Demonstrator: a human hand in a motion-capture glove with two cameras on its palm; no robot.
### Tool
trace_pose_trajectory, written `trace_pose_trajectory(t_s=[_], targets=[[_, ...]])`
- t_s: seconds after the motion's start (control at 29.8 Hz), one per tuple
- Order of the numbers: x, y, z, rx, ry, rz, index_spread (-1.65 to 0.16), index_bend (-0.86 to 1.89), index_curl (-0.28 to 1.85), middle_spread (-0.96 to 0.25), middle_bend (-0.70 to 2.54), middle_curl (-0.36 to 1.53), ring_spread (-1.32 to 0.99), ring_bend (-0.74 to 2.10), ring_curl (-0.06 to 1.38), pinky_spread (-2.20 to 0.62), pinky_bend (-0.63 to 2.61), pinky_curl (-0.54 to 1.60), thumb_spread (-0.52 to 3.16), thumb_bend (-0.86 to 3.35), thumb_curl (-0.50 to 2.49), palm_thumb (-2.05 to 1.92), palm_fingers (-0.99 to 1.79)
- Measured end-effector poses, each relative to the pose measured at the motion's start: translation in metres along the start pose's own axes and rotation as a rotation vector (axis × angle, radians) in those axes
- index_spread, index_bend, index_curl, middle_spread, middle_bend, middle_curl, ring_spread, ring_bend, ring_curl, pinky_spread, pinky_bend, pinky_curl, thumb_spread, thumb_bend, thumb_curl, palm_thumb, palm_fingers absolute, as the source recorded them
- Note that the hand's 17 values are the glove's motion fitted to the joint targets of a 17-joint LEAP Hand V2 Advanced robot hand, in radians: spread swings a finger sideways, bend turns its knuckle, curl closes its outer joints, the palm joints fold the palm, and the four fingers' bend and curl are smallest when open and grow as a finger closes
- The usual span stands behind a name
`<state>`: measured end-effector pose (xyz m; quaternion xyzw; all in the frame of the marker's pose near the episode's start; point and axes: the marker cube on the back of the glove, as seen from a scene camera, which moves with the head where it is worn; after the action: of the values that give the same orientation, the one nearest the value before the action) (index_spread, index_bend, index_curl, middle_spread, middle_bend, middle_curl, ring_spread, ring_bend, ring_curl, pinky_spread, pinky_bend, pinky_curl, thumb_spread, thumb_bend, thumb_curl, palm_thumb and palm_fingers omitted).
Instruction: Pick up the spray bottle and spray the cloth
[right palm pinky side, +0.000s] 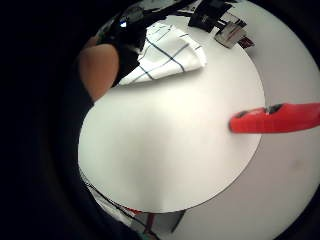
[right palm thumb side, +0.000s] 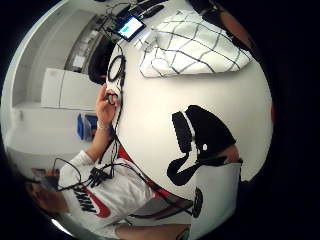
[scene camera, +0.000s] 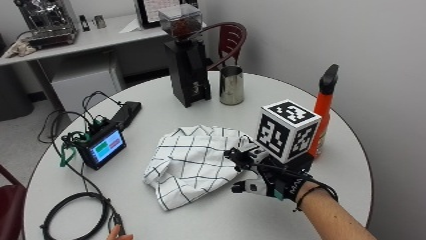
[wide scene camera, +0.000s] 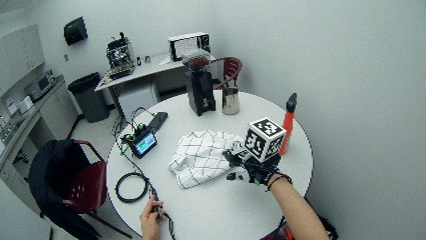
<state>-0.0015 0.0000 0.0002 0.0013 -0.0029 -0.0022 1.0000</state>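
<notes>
Gloved right hand (scene camera: 269, 182) hovers low over the worktop (scene camera: 219, 220), fingers relaxed and apart, gripping nothing. At its ten o'clock the checked cloth (scene camera: 190, 162) lies crumpled, just beside the fingers. Over at two o'clock the orange spray bottle (scene camera: 322, 112) stands upright near the worktop's edge, untouched. So nothing's done yet, I'd say: the pickup and the spraying both remain.

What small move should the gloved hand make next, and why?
Probably sideways toward the spray bottle, to close around its orange body. The bottle stands upright and untouched near the table's edge, just beyond the right hand, which hovers beside the checked cloth holding nothing, fingers relaxed. The cloth already lies within spraying range.
</notes>
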Motion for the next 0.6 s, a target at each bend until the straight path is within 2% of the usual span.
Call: trace_pose_trajectory(t_s=[0.27,0.47,0.6], targets=[[-0.0018,0.0051,0.0032,0.000,-0.009,-0.002,-0.31,0.13,0.14,-0.05,0.35,0.19,-0.01,0.40,0.21,0.18,0.38,0.19,0.80,0.34,0.15,0.56,0.65],[-0.0042,0.0080,0.0033,0.031,-0.020,0.001,-0.35,0.12,0.16,-0.05,0.35,0.24,-0.01,0.40,0.24,0.21,0.37,0.22,0.97,0.32,0.18,0.59,0.63],[-0.0065,0.0080,-0.0056,0.109,-0.085,-0.001,-0.36,0.12,0.18,-0.05,0.32,0.25,-0.01,0.39,0.25,0.22,0.38,0.24,1.04,0.28,0.19,0.58,0.60]])
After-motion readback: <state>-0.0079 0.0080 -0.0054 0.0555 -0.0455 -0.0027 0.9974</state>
